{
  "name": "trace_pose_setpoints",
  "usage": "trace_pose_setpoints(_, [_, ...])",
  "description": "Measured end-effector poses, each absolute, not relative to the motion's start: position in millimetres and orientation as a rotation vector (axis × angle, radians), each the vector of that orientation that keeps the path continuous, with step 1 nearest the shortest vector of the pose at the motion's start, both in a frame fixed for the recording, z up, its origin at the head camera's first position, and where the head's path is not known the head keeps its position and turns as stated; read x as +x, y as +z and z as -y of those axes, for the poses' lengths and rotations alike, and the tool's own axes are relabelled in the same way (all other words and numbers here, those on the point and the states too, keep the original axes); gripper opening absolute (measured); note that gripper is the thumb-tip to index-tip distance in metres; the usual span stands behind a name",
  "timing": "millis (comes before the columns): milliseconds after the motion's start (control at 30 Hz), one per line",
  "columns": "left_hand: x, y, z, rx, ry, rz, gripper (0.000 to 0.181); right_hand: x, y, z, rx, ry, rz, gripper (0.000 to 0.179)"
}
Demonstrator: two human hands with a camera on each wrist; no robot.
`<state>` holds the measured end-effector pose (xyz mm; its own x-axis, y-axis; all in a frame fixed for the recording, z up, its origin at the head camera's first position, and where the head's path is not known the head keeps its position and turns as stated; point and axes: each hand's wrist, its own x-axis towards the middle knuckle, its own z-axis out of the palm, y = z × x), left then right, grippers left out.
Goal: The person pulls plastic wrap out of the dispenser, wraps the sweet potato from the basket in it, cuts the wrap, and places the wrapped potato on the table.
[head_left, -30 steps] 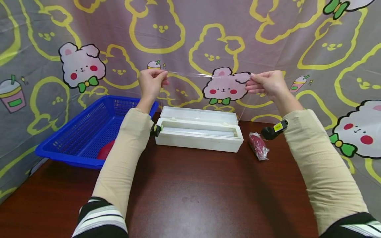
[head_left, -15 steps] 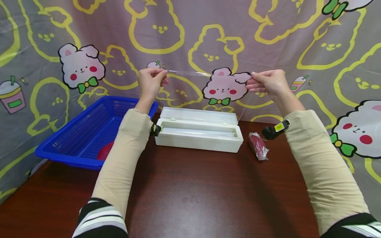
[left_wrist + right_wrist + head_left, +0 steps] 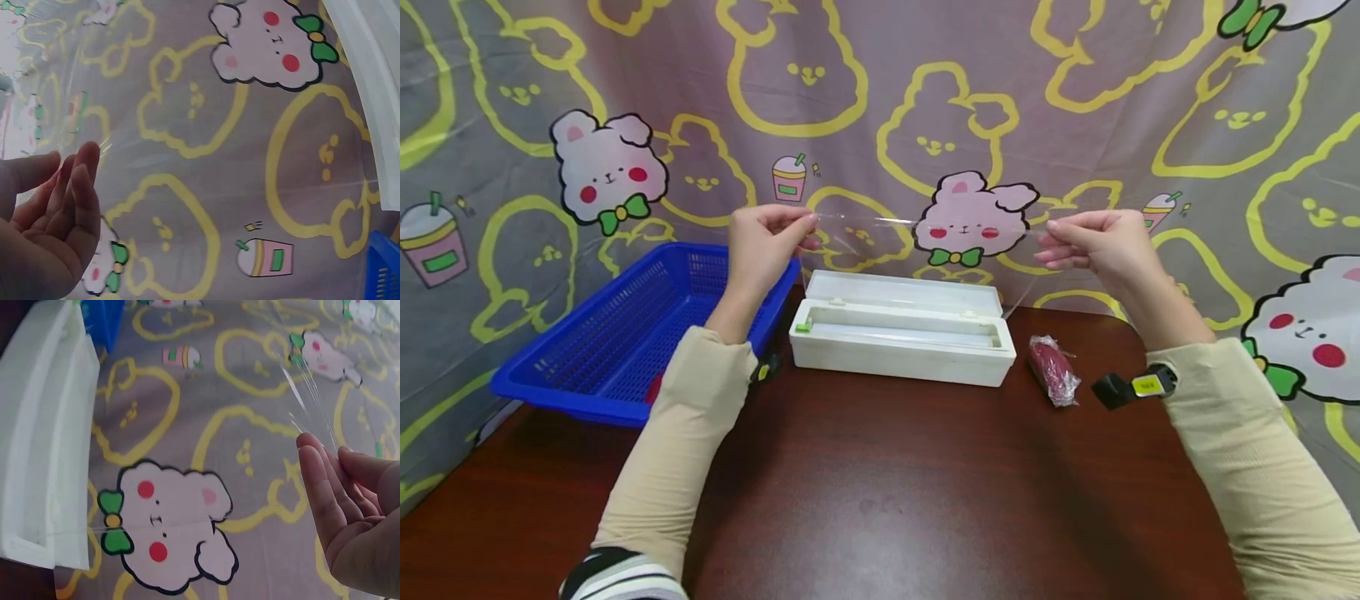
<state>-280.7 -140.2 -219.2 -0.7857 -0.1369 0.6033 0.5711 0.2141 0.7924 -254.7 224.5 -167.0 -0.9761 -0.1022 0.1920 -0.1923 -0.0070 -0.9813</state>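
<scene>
A sheet of clear plastic wrap (image 3: 880, 222) stretches between my two hands, raised above a white cling wrap dispenser box (image 3: 898, 363). My left hand (image 3: 762, 250) pinches one corner of the film between thumb and fingertips. On the other side my right hand (image 3: 1105, 248) pinches the opposite corner. From the hands the film slopes down to the box, whose lid (image 3: 902, 290) is tipped back and whose roll (image 3: 898, 335) shows inside. In the right wrist view, shiny creases run through the film (image 3: 306, 387) from the fingertips.
Left of the box stands a blue plastic basket (image 3: 572, 402) with a red thing (image 3: 655, 387) partly behind my left sleeve. A dark red item in crinkled clear wrap (image 3: 1052, 371) lies right of the box. A patterned cloth (image 3: 865, 75) hangs behind the brown table (image 3: 880, 500).
Both hands have come lower and nearer to me, a little farther apart, with the film between them drawn along. The box, basket and wrapped red item have stayed put.
</scene>
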Motion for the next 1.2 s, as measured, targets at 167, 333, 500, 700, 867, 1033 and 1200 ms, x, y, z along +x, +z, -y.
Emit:
trace_pose_setpoints(167, [-226.3,-213.1,140.8,-0.427,-1.504,2.046,0.023,-230.4,-182.1,-229.4,0.424,2.101,2.183,0.006])
trace_pose_setpoints(333, [-195.2,-222.4,147.5,-0.504,-1.494,2.157,0.022,-206.5,-198.4,-236.5,0.547,1.99,2.254,0.012])
trace_pose_setpoints(500, [-173.1,-237.0,148.6,-0.545,-1.352,2.199,0.022,-185.1,-217.1,-244.4,0.684,1.905,2.33,0.023])
trace_pose_setpoints(700, [-149.0,-255.2,149.3,-0.526,-1.229,2.299,0.01,-159.6,-241.4,-248.4,0.75,1.732,2.52,0.038])
trace_pose_setpoints(867, [-128.7,-271.7,150.1,-0.557,-1.179,2.34,0.006,-144.2,-262.4,-249.0,0.83,1.824,2.577,0.047])
trace_pose_setpoints(1033, [-114.7,-293.0,150.9,-0.625,-1.169,2.385,0.02,-135.6,-284.3,-248.6,0.943,1.909,2.617,0.056])
trace_pose_setpoints(1200, [-109.1,-310.9,153.5,-0.677,-1.168,2.518,0.033,-130.6,-307.4,-248.5,0.992,1.989,2.698,0.062])
